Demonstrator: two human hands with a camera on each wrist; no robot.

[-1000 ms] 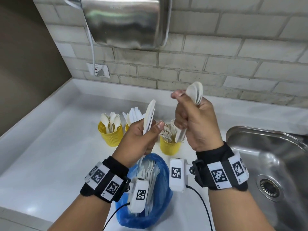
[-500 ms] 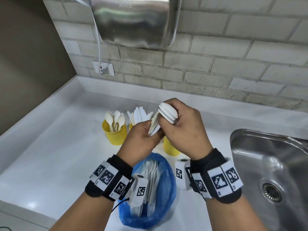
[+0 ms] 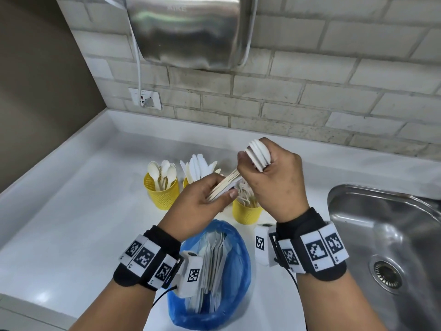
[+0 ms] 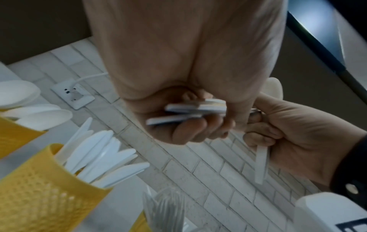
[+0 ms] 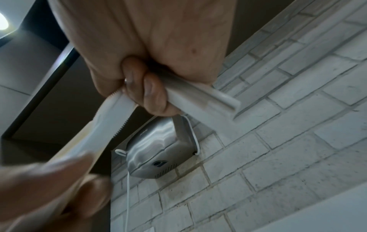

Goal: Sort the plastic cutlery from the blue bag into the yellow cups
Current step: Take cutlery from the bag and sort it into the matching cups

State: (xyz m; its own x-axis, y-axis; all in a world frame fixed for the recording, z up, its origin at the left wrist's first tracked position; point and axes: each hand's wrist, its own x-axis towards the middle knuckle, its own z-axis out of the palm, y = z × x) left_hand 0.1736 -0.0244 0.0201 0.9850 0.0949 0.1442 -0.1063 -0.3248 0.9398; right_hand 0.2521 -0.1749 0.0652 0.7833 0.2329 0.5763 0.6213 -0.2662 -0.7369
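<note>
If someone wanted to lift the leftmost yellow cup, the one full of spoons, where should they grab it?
Probably around the mesh wall of the spoon cup, coming from its left, the open counter side. It stands upright, the spoon bowls stick out of the top so the rim is blocked, and the knife cup stands close on its right. Both hands are busy above.

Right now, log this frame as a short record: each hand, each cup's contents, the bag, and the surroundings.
left hand: grips a bundle of knives
right hand: grips a stack of spoons
left yellow cup: spoons
middle yellow cup: knives
right yellow cup: forks
blue bag: open on the counter, more cutlery inside
surroundings: steel sink on the right, hand dryer on the brick wall
</note>
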